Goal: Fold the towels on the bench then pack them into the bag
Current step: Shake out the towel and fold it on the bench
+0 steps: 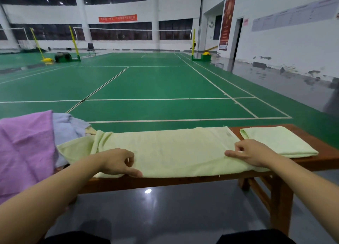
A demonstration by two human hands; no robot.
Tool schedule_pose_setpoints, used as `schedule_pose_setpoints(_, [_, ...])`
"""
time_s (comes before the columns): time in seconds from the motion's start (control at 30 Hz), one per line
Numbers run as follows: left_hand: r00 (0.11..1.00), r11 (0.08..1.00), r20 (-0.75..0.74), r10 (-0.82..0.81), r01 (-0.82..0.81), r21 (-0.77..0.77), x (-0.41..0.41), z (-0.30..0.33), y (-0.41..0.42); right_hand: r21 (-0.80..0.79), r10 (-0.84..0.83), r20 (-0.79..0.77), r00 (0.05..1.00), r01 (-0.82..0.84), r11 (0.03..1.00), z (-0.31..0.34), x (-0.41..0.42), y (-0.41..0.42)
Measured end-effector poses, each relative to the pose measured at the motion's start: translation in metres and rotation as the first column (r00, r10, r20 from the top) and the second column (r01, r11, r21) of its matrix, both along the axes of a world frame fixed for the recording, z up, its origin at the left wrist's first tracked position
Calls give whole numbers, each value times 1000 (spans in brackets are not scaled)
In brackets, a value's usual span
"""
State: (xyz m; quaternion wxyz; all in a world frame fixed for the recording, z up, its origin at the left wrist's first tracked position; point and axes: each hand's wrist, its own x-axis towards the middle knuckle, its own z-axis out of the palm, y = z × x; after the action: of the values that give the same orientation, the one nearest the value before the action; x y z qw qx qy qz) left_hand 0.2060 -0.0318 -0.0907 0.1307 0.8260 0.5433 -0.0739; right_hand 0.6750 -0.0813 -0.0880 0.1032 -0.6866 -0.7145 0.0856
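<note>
Pinching the pale green towel (165, 150) along its near edge, left hand (117, 163) and right hand (247, 152) are risking dragging it off the table (183, 182) if one grip is slipping

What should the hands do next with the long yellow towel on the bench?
Probably lift the near edge and fold it over toward the far edge. The left hand and right hand each pinch the near edge of the spread yellow towel, which lies flat along the bench. A folded yellow towel already sits at the right end, so this one looks next.
</note>
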Motion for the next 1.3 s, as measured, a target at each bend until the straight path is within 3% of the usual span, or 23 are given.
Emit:
schedule_pose_setpoints(0.1, [998,981,-45,-45,52,188,17,5,-7,57,-12,-91,996,18,998,-6,2,2])
schedule_pose_setpoints(0.17, [994,971,60,-89,73,226,49,9,-16,128,10,-165,986,11,992,-7,-6,8])
schedule_pose_setpoints(0.33, [874,993,477,-99,116,-6,162,3,-18,236,76,-457,886,39,971,-3,-37,25])
schedule_pose_setpoints(0.47, [806,994,589,-59,100,-38,237,-8,2,171,-15,-530,848,124,977,-3,-26,43])
schedule_pose_setpoints(0.6, [805,986,577,-137,167,1,283,-8,19,192,-149,-469,870,266,945,7,5,71])
schedule_pose_setpoints(0.7, [825,967,519,-222,254,8,309,-7,24,182,-197,-365,910,278,943,13,27,97])
schedule_pose_setpoints(0.87, [882,944,356,-308,329,2,336,-17,28,-53,-292,-150,944,288,956,0,49,154])
schedule_pose_setpoints(1.0, [882,951,403,-246,299,-74,347,-21,32,-202,-415,85,906,423,883,-14,57,192])
schedule_pose_setpoints(1.07, [890,960,399,-219,269,-75,351,-21,37,-241,-435,132,891,454,858,-19,57,207])
schedule_pose_setpoints(1.17, [890,951,365,-274,307,-36,352,-22,44,-322,-342,52,938,340,884,-30,56,223])
schedule_pose_setpoints(1.3, [837,917,456,-302,386,-101,349,-23,50,-178,-275,-269,923,233,956,-38,54,227])
